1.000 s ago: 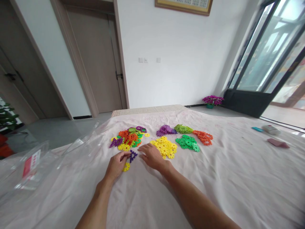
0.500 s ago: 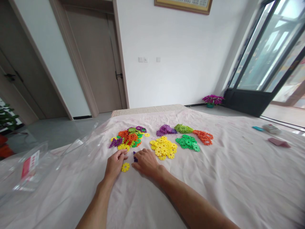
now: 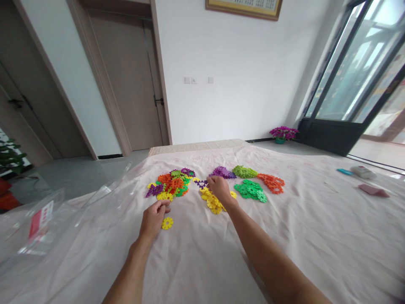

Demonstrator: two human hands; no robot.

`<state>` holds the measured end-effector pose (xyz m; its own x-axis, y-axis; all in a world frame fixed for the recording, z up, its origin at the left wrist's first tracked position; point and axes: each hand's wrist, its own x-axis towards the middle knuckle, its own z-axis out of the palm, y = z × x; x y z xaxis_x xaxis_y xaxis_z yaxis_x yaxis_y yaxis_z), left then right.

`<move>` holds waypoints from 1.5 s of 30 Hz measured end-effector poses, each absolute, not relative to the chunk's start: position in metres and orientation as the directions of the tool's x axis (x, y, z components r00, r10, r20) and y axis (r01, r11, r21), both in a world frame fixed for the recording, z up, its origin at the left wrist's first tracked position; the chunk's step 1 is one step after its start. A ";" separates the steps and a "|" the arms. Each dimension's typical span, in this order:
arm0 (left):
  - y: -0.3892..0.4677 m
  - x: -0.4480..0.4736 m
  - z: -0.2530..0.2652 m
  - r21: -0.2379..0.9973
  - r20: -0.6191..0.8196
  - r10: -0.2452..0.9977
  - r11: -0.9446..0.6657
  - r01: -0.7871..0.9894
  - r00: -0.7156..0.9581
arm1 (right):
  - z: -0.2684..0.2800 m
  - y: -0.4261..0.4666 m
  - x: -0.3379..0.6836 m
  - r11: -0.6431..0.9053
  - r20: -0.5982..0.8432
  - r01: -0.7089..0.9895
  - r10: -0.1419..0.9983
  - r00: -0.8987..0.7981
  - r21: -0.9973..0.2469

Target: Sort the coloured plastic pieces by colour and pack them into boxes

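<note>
My right hand [image 3: 220, 188] pinches a dark purple triangular building piece [image 3: 201, 184] by its right end. It is held over the far side of the yellow disc pile [image 3: 212, 200], just short of the purple pile [image 3: 221, 172]. My left hand [image 3: 156, 214] rests on the cloth with its fingers loosely bent and thumb apart, and I see nothing held in it. Close by its fingertips lies a single yellow notched disc [image 3: 167, 223]. Beyond the left hand is a mixed heap [image 3: 172, 183] of orange, green, yellow and purple pieces.
Green discs [image 3: 251, 190], light green pieces [image 3: 244, 171] and orange pieces [image 3: 272, 183] lie in piles to the right. A clear plastic bag [image 3: 44, 223] is at the left. The pale cloth [image 3: 316, 236] is wrinkled; a pink item [image 3: 373, 190] lies far right.
My right hand has moved forward and to the right, from beside the left hand to over the yellow pile, carrying the purple triangular piece. My left hand stays almost where it was.
</note>
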<state>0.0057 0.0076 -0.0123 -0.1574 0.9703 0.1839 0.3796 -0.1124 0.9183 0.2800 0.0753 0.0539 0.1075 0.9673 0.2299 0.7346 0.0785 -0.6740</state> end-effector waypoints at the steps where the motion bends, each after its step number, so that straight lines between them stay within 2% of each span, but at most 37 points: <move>1: 0.008 0.006 -0.012 0.916 0.192 0.968 -0.117 0.384 -0.161 | 0.057 0.085 0.287 0.045 0.196 0.654 0.968 0.160 -0.755; 4: 0.008 0.005 -0.013 0.910 0.204 0.963 -0.121 0.396 -0.173 | 0.068 0.107 0.306 -0.027 0.122 0.470 0.952 0.282 -0.882; 9: 0.007 0.007 -0.009 0.909 0.205 0.959 -0.114 0.400 -0.194 | 0.072 0.109 0.314 -0.029 0.140 0.498 0.944 0.299 -0.867; 12: 0.005 0.008 -0.004 0.913 0.207 0.948 -0.098 0.396 -0.242 | 0.061 0.089 0.287 0.100 0.209 0.580 0.970 0.126 -0.809; 14: 0.003 0.007 -0.002 0.912 0.215 0.933 -0.086 0.401 -0.287 | 0.052 0.067 0.260 0.242 0.231 0.627 0.968 -0.102 -0.740; 16: 0.002 0.006 0.000 0.906 0.229 0.918 -0.079 0.415 -0.325 | 0.044 0.042 0.232 0.434 0.253 0.638 0.898 -0.359 -0.636; 18: 0.002 0.005 0.001 0.898 0.236 0.911 -0.072 0.434 -0.337 | 0.039 0.019 0.209 0.572 0.266 0.625 0.813 -0.518 -0.531; 22: 0.001 0.004 0.004 0.889 0.229 0.919 -0.063 0.453 -0.322 | 0.034 -0.010 0.181 0.708 0.249 0.633 0.704 -0.665 -0.312; 26: -0.001 0.005 0.006 0.884 0.227 0.920 -0.058 0.463 -0.319 | 0.031 -0.016 0.173 0.748 0.242 0.637 0.664 -0.708 -0.189; 29: 0.000 0.005 0.005 0.883 0.222 0.921 -0.050 0.467 -0.320 | 0.030 -0.013 0.175 0.734 0.245 0.660 0.677 -0.694 -0.159; 32: 0.001 0.005 0.003 0.887 0.215 0.922 -0.046 0.459 -0.323 | 0.030 -0.007 0.183 0.662 0.241 0.720 0.748 -0.618 -0.208; 36: 0.004 0.004 -0.001 0.893 0.213 0.923 -0.050 0.448 -0.321 | 0.033 0.006 0.202 0.512 0.327 0.800 0.849 -0.415 -0.314; 40: 0.004 0.004 -0.003 0.896 0.203 0.923 -0.040 0.442 -0.328 | 0.040 0.026 0.233 0.388 0.449 0.836 0.872 -0.196 -0.388; 45: 0.004 0.005 -0.002 0.899 0.200 0.921 -0.037 0.436 -0.333 | 0.053 0.043 0.271 0.184 0.528 0.921 0.849 0.028 -0.344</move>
<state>0.0047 0.0041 -0.0023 -0.3335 0.9214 0.1997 0.4356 -0.0372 0.8994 0.2709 0.0425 0.0534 0.0275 0.8488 0.5280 0.9207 0.1842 -0.3441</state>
